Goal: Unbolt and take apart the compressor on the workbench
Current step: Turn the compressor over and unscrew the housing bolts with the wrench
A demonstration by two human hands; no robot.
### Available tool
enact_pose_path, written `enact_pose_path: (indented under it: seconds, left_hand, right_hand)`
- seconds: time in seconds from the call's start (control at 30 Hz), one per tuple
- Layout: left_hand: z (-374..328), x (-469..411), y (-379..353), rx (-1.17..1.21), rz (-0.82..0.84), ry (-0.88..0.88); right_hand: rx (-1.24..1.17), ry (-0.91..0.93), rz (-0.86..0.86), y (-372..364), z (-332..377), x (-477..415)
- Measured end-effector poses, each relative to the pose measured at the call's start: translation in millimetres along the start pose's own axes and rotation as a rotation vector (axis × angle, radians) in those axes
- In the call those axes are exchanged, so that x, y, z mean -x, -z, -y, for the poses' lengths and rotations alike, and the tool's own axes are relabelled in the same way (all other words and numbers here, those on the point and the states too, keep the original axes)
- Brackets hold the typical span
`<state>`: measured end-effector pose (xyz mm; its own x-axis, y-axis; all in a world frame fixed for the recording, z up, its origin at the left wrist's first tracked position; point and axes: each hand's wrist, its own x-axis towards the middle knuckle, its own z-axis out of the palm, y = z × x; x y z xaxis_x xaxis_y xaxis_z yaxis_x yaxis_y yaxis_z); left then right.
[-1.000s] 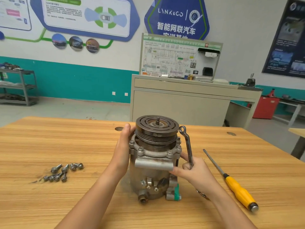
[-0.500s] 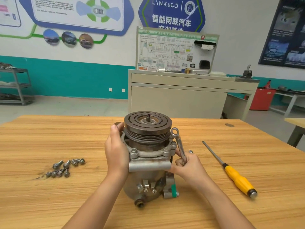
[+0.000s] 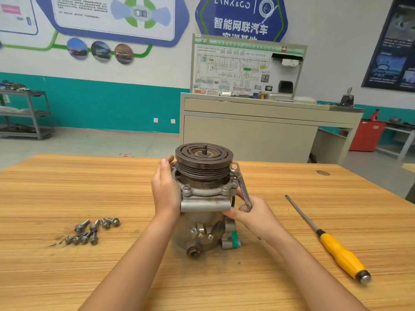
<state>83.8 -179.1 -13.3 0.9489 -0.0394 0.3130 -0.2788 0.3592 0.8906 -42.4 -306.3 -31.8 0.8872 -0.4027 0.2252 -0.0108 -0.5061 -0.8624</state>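
Note:
A grey metal compressor [image 3: 203, 223] stands upright on the wooden workbench [image 3: 67, 272], its dark grooved pulley [image 3: 203, 162] on top. My left hand [image 3: 165, 190] grips the housing's left side just under the pulley. My right hand [image 3: 252, 214] holds a steel ring wrench [image 3: 240, 184] by its shank. The wrench stands nearly upright against the compressor's right side, its ring end level with the pulley's rim. Bolts sit in the flange below the pulley.
Several loose bolts [image 3: 93, 231] lie on the bench to the left. A yellow-handled screwdriver [image 3: 330, 242] lies to the right, tip pointing away. Behind the bench stands a beige training cabinet [image 3: 258, 131]. A metal shelf [image 3: 24, 113] is at far left.
My right hand has brought the wrench closer in against the compressor's right side. My left hand keeps its hold on the housing. The camera has shifted a little.

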Motion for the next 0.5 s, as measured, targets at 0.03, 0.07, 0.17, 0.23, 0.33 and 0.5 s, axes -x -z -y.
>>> enact_pose_path:
  seconds: [0.03, 0.07, 0.17, 0.23, 0.33, 0.5]
  left_hand:
    - [0, 0, 0, -0.008, 0.002, -0.006]
    - [-1, 1, 1, -0.019, 0.006, -0.012]
    - [-2, 1, 2, -0.046, 0.037, -0.037]
    - [-2, 0, 3, -0.064, 0.034, -0.044]
    - [-2, -1, 2, -0.068, 0.025, -0.046]
    - [-5, 1, 2, -0.058, 0.005, -0.045]
  right_hand:
    - [-0.011, 0.023, -0.018, 1, 2, 3]
    - [-0.046, 0.041, -0.034, 2, 4, 8]
    - [-0.11, 0.068, -0.081, 13, 12, 25]
    - [0.05, 0.117, -0.123, 22, 20, 38]
    - [0.662, 0.159, -0.128, 35, 30, 51]
    - [1.085, 0.057, -0.148, 50, 44, 51]
